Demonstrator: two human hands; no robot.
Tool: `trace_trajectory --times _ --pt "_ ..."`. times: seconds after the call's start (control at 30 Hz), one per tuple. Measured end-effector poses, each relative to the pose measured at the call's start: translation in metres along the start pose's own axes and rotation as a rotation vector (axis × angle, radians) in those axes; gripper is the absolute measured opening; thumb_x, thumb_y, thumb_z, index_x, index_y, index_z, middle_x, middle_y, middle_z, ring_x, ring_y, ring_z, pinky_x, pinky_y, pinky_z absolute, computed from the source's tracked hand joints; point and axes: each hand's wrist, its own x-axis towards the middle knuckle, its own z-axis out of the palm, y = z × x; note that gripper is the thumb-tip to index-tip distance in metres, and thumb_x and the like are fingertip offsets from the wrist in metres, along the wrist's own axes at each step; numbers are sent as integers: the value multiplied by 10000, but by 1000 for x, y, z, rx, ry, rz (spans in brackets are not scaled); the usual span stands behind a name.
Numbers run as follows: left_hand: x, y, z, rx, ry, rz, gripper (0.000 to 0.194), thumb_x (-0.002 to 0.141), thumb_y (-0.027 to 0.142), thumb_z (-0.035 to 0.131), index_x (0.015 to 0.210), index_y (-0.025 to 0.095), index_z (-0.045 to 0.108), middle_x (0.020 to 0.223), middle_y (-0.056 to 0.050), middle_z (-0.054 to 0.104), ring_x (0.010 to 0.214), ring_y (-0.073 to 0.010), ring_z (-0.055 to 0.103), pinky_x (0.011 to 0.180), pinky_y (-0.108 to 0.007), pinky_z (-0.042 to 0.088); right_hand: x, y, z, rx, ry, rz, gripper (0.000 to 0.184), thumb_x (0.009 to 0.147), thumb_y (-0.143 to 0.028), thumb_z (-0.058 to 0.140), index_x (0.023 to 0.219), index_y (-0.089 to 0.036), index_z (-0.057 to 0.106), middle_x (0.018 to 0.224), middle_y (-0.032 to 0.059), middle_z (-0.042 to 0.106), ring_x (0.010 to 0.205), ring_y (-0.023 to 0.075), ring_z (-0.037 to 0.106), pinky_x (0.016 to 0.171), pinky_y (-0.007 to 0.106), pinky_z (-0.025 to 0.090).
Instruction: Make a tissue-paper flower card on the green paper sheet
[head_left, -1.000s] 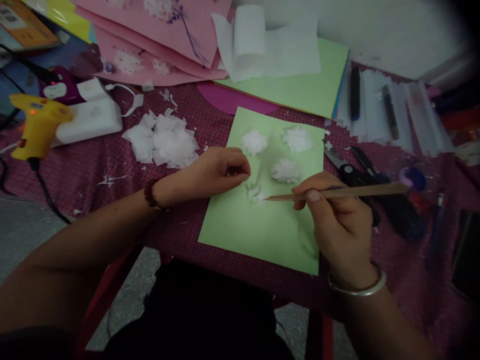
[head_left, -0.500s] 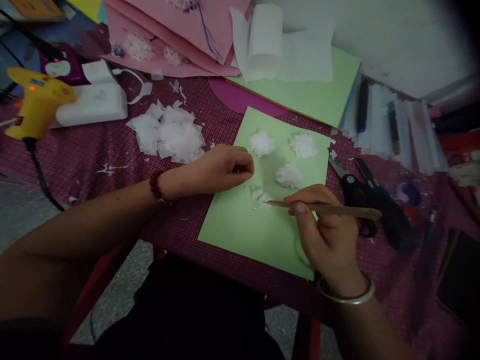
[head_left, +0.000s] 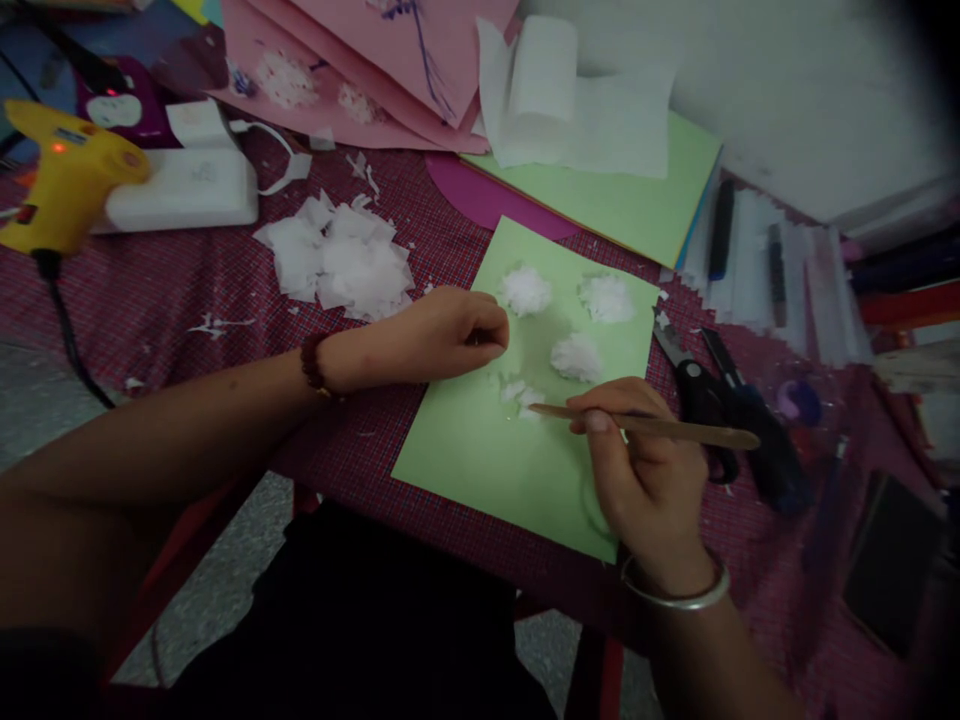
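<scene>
A flat wooden craft stick is pinched in my right hand. Its narrow tip touches some small white paper bits on a light green sheet. My left hand rests on the sheet's left edge, its fingers curled closed; whatever they may hold is hidden. Just beyond my hands, three fluffy white paper tufts stand on the sheet: one at the upper left, one at the upper right and one nearer the middle. A heap of cut white tissue squares lies beyond my left forearm.
On the left, a yellow hot glue gun with a lit light lies against a white power strip. Scissors and a dark-handled cutter lie right of the sheet. A white paper roll and pink sheets are at the back.
The camera view has shifted slightly. The stick's tip stays at the small white bits, with only a slight movement of my right hand. My left hand keeps its place on the sheet.
</scene>
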Motion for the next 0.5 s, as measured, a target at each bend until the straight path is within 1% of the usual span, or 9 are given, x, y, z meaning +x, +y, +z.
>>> trace_trajectory --times 0.17,0.27,0.33,0.37,0.43,0.5 --pt "0 -1 -1 0 1 7 143 798 136 518 775 143 659 768 -18 653 705 -115 587 658 -214 422 1 2 -4 -64 19 47 147 918 -161 522 884 -225 650 791 13 645 758 176 613 680 338 475" --pt "-1 0 -8 8 21 5 144 797 148 522 783 146 666 773 -18 657 708 -114 585 662 -216 418 1 4 -4 -47 25 75 155 921 -177 523 869 -231 659 777 13 642 729 179 610 654 338 470" --pt "-2 -2 -20 18 99 -28 137 799 165 535 788 151 670 765 -12 654 704 -113 577 665 -220 415 1 6 -5 18 46 121 155 923 -206 536 851 -233 670 765 13 634 704 177 598 635 333 462" --pt "-3 -5 -27 22 162 -61 129 801 176 544 791 153 671 752 -7 650 693 -111 568 659 -222 411 1 7 -6 64 67 164 158 924 -227 544 841 -235 678 754 10 629 693 172 592 629 327 457" --pt "-5 -13 -46 19 314 -137 110 801 196 564 793 154 665 707 6 629 651 -103 536 623 -222 397 0 11 -8 169 125 299 154 921 -266 564 842 -240 693 745 4 626 692 164 587 639 318 452" --pt "-10 -24 -66 -5 464 -197 91 792 204 583 775 146 650 653 14 593 598 -90 490 567 -217 371 -4 19 -11 256 212 443 123 904 -291 595 873 -250 707 759 6 643 704 165 601 659 322 457"
